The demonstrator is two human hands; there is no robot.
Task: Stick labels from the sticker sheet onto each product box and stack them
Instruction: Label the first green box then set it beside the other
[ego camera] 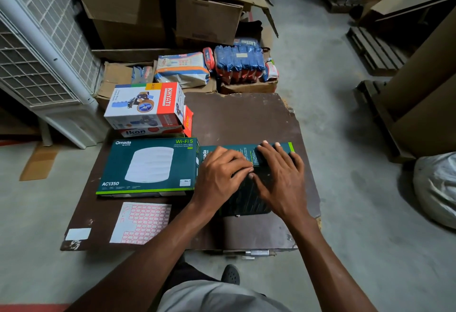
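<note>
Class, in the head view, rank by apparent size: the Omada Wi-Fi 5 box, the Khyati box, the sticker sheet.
1. Omada Wi-Fi 5 box
2. Khyati box and sticker sheet: too alike to rank; the sheet lies nearer the camera.

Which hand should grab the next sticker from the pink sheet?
Probably the left hand. The sticker sheet lies on its side of the board, nearer it than the right hand, which could keep pressing the dark box.

On the surface (246,114), the Omada box (148,167) lies centre-left, a second box (249,180) just to its right under both hands. The sticker sheet (141,224) sits below; the Khyati box (145,104) is stacked above.
</note>
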